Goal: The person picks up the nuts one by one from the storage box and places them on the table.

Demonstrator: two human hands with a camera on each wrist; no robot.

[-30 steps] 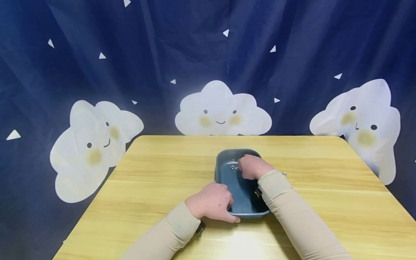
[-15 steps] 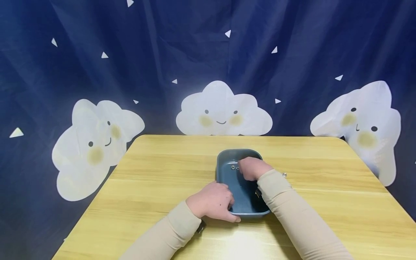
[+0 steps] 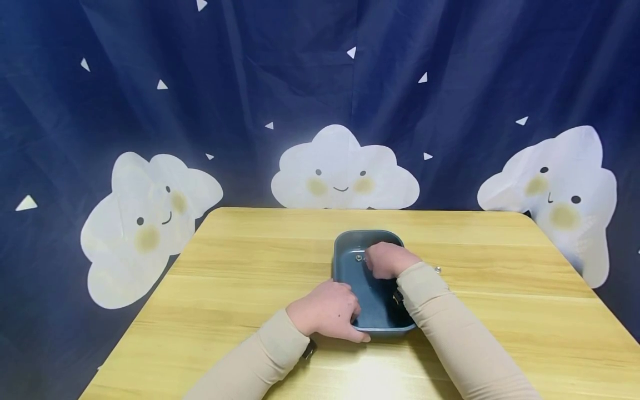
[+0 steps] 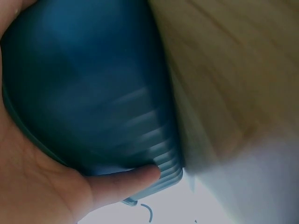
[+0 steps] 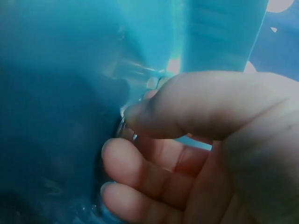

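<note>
A dark blue-grey plastic bin sits on the wooden table. My left hand grips its near left corner, fingers over the rim and thumb along the outside wall, as the left wrist view shows. My right hand reaches into the far part of the bin. In the right wrist view its thumb and forefinger pinch a small shiny metal piece, apparently a nut, mostly hidden by the fingertips. Just left of those fingers a small metal nut lies on the bin floor.
A small silver piece lies on the table to the right of the bin, close to the right sleeve. Behind the table hangs a dark blue curtain with white clouds.
My right hand has shifted very slightly inside the bin, and its fingers now cover more of the second nut beside the visible one. The left hand and bin stay put.
</note>
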